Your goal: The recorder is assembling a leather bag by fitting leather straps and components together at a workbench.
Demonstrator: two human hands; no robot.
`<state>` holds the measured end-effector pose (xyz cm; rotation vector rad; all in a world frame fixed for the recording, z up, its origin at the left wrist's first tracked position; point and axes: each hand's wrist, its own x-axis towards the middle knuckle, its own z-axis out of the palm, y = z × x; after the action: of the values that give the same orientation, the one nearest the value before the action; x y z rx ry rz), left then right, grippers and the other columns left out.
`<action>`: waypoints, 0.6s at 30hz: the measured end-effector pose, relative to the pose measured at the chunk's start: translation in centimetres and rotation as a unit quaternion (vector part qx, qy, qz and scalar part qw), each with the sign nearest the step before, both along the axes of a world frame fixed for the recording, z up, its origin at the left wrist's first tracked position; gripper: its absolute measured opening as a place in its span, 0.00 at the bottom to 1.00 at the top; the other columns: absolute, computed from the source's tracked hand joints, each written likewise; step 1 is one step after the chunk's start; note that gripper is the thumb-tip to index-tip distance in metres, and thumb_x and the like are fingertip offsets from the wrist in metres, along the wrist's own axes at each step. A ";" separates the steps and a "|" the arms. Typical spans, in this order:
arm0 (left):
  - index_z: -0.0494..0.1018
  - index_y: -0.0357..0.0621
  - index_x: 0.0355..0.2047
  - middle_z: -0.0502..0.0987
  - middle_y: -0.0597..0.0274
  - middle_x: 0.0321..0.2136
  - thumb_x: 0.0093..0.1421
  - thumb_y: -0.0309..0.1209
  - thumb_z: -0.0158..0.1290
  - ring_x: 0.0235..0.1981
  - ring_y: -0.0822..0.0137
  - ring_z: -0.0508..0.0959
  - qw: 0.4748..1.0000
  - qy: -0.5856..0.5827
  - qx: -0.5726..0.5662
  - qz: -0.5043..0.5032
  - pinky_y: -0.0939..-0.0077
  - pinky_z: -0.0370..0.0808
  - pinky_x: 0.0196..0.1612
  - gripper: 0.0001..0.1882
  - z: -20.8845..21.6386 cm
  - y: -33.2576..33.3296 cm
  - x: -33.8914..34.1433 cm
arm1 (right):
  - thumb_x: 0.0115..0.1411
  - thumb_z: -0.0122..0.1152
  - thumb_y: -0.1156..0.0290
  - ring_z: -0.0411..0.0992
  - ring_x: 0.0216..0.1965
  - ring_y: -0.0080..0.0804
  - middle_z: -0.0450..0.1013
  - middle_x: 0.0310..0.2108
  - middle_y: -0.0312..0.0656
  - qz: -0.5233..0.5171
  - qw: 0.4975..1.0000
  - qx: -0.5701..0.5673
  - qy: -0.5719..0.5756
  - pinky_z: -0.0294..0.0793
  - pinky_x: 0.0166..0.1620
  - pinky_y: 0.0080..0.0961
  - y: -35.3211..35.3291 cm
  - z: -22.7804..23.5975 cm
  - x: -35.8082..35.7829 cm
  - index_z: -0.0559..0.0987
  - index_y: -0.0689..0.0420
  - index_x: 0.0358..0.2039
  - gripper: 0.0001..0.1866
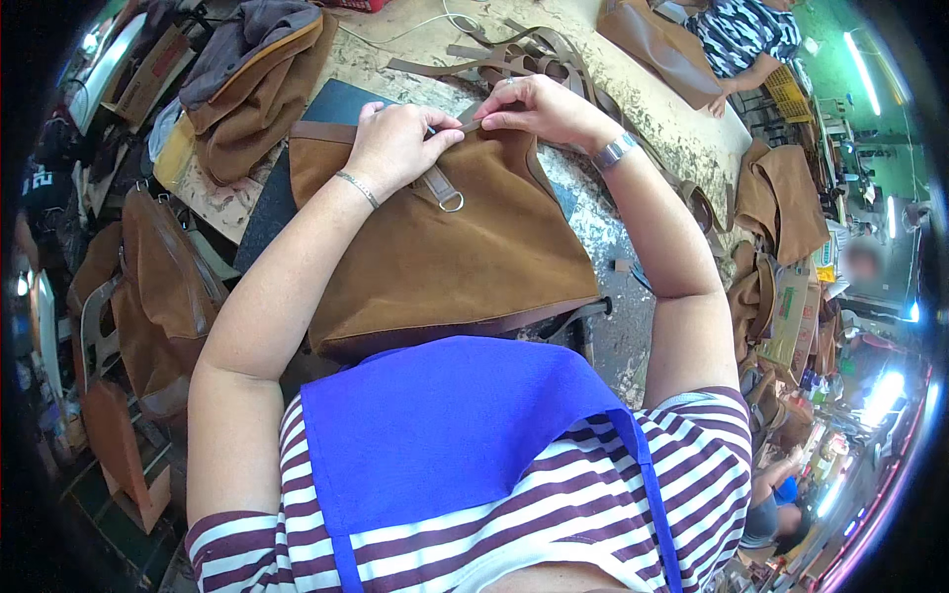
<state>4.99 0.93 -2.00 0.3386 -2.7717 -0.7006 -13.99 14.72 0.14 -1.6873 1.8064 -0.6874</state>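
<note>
Two hands, the left hand [395,146] and the right hand [542,107], rest on one brown suede bag [435,259]. One metal ring [451,202] hangs on it. One pile of brown straps [514,57] lies at the surface's [633,119] far edge. Each wrist wears one bracelet.

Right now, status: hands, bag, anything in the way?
Left hand and right hand both pinching the top edge of the brown bag. Bag flat on table. Loose straps just beyond, not blocking.
</note>
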 end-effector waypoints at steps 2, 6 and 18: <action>0.82 0.51 0.34 0.81 0.60 0.25 0.54 0.43 0.58 0.25 0.65 0.79 0.999 -0.012 0.049 0.009 0.74 0.74 0.37 0.13 0.0 0.1 -0.3 | 0.59 0.62 0.66 0.74 0.37 0.28 0.77 0.32 0.40 -0.004 1.000 0.015 -0.003 0.72 0.44 0.22 -0.1 -0.1 -0.4 0.81 0.58 0.39 0.11; 0.82 0.50 0.34 0.80 0.59 0.23 0.54 0.42 0.58 0.25 0.67 0.80 0.997 -0.017 0.076 0.028 0.74 0.75 0.36 0.13 0.4 0.4 -0.5 | 0.57 0.61 0.61 0.76 0.36 0.34 0.78 0.33 0.43 0.007 0.999 -0.015 0.044 0.73 0.43 0.28 -0.2 -0.2 -0.2 0.81 0.55 0.38 0.13; 0.80 0.48 0.36 0.81 0.60 0.30 0.55 0.42 0.58 0.31 0.66 0.80 0.987 -0.096 0.130 0.020 0.68 0.73 0.46 0.14 1.2 -0.2 0.0 | 0.58 0.60 0.58 0.76 0.36 0.38 0.78 0.31 0.42 0.032 0.991 -0.053 0.118 0.72 0.44 0.31 -0.6 -0.1 1.6 0.80 0.54 0.36 0.14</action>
<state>5.03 0.72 -0.84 0.5378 -2.8436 -1.0760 -12.40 14.09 0.01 -1.9591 1.8931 -0.5840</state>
